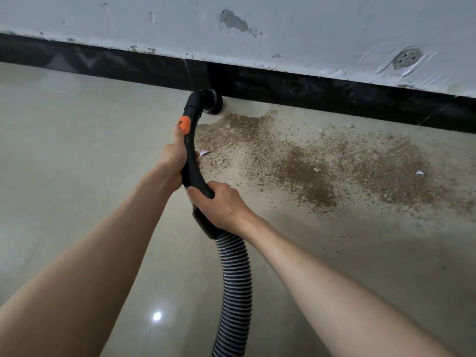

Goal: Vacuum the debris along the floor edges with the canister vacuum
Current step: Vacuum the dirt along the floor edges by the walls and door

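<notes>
Where the frame begins at its lower edge, two bare forearms reach forward, and a ribbed grey-and-black hose (235, 289) rises between them from the bottom edge. Right hand (221, 206) wrapped around the lower end of the black curved handle (192, 164), just above the collar where the hose joins. Left hand (175, 161) clamped higher on the same handle, thumb lying along it and touching the orange slider (185, 124). Hands close together, one above the other, not touching each other as far as can be seen.

Beyond the left hand the handle bends to a round black brush nozzle (212, 101), set down on the glossy beige floor (77, 150) right against the black skirting (322, 88). Nozzle sits at the left end of a wide spread of brown gritty debris (304, 166), which runs rightward along the floor near the skirting, thick in patches and thin at the margins. A few small white scraps (317, 169) lie in it. Floor left of the nozzle looks bare.

Farthest: a pale wall (309, 27) above the skirting, chipped and patched in several spots.
</notes>
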